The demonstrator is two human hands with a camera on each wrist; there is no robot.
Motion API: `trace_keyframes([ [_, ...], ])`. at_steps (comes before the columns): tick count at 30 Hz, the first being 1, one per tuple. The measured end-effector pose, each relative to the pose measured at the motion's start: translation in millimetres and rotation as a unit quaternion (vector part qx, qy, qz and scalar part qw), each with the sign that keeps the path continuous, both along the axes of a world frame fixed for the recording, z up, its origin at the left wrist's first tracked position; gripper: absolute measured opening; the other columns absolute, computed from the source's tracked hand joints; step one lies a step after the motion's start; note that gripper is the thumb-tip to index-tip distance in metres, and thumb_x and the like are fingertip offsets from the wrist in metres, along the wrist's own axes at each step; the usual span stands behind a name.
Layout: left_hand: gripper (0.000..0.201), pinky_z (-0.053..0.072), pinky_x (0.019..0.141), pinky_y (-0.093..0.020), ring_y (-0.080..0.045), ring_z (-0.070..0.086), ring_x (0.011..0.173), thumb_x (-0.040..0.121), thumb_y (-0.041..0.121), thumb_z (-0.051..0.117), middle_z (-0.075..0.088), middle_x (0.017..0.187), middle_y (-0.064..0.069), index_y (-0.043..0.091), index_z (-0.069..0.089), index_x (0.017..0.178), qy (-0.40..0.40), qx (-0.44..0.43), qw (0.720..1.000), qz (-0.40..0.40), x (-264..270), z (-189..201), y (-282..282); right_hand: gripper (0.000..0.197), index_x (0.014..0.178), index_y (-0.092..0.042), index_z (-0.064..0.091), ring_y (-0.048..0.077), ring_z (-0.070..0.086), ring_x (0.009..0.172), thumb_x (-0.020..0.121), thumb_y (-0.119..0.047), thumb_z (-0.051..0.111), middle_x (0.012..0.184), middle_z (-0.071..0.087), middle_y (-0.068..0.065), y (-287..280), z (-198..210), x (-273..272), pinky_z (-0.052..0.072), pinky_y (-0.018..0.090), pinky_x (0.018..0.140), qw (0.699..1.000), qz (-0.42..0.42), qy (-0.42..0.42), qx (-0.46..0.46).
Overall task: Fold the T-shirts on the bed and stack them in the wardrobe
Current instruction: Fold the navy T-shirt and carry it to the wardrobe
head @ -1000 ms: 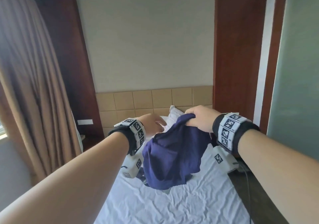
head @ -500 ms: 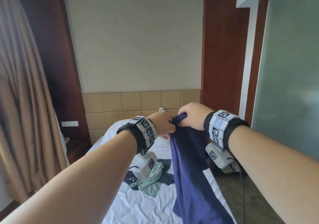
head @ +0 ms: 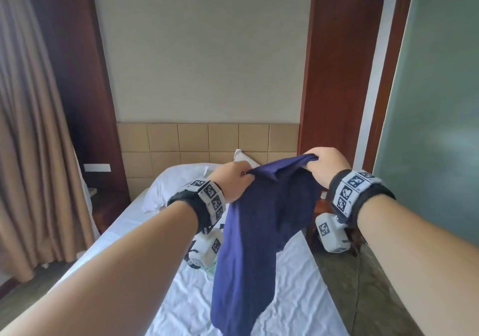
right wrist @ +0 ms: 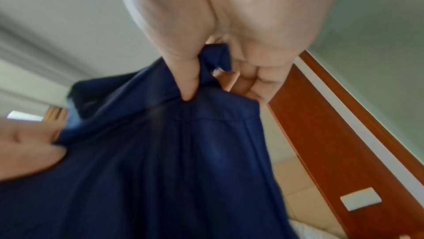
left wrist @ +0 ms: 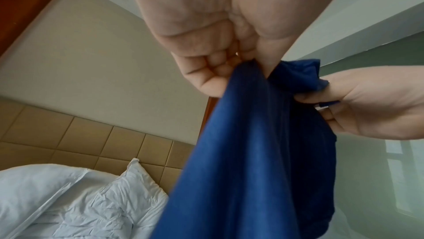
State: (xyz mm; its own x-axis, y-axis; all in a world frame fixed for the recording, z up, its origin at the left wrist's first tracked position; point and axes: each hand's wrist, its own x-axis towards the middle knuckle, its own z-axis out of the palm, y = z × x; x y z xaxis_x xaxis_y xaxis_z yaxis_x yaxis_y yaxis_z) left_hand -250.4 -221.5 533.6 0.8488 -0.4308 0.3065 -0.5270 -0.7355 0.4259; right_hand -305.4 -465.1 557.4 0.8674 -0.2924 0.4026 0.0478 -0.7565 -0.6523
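Note:
A navy blue T-shirt (head: pixel 259 232) hangs in the air above the white bed (head: pixel 298 297). My left hand (head: pixel 234 180) pinches its upper edge on the left, fingers curled round the cloth (left wrist: pixel 252 134). My right hand (head: pixel 324 164) grips the upper edge on the right, thumb pressed into the fabric (right wrist: pixel 183 152). The shirt droops between both hands and trails down toward the mattress. A bit of other clothing (head: pixel 210 267) shows on the bed behind the left wrist, mostly hidden.
White pillows (head: pixel 178 185) lie at the tan padded headboard (head: pixel 207 141). Brown curtains (head: pixel 31 154) hang on the left. A dark wood panel (head: pixel 337 76) and a frosted glass wall (head: pixel 435 128) stand on the right, with floor (head: pixel 363 284) beside the bed.
My hands have drawn apart along the shirt's top edge, spreading it wider. The right hand moved right and the shirt hangs more open than half a second ago.

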Motion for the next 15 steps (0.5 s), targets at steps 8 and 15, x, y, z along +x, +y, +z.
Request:
trace_keyframes([
  [8,0.014,0.034,0.057,-0.027,-0.022,0.055,0.076,0.1,0.028,0.053,0.06,0.08,0.002,0.021,0.061,0.091,0.061,-0.109,0.99,0.07,17.0,-72.0,36.7,0.033,0.089,-0.005,0.072,0.033,0.062,0.082,0.096,-0.034,0.06,0.087,0.071,0.015,41.5,-79.9,28.5,0.051,0.038,0.084,0.971,-0.03,-0.065,0.226],
  [15,0.025,0.041,0.06,-0.029,-0.014,0.055,0.066,0.096,0.038,0.063,0.059,0.067,0.008,0.025,0.063,0.074,0.174,-0.13,0.972,0.093,9.1,-173.5,62.1,0.041,0.082,0.006,0.062,0.037,0.054,0.078,0.103,-0.026,0.05,0.078,0.062,0.022,60.3,-184.1,27.0,0.036,0.04,0.066,0.989,-0.048,0.039,0.137],
])
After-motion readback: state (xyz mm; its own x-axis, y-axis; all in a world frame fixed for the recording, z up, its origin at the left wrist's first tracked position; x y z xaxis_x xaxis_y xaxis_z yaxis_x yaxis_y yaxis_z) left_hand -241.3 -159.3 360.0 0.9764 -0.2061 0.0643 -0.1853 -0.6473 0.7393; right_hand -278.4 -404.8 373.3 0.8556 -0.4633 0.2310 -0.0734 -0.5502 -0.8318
